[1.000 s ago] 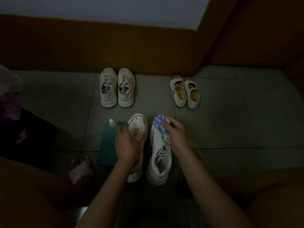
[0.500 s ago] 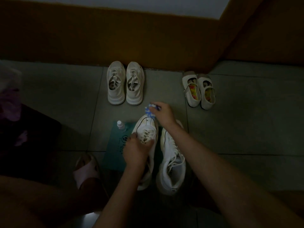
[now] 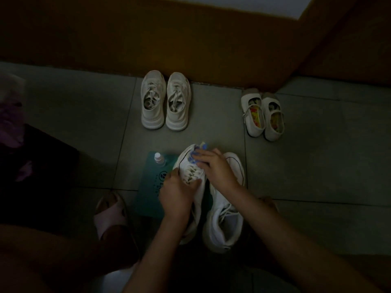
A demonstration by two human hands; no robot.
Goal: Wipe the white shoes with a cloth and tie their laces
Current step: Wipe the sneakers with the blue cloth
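A: Pressing a blue-patterned cloth on the toe of the left shoe, the right hand is closed around it, centre of the frame.

B: And the left hand?

A: Gripping that shoe over its laces. The right shoe sits just beside, lower centre.

B: Anything else?

A: A bottle on a teal mat, left of the shoes; two other pairs near the wall, upper frame.

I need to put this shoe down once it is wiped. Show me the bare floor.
Bare tiles lie right of the strap shoes and the high-top, and left of the lace-up pair. It is crowded around the teal mat, bottle and both hands.
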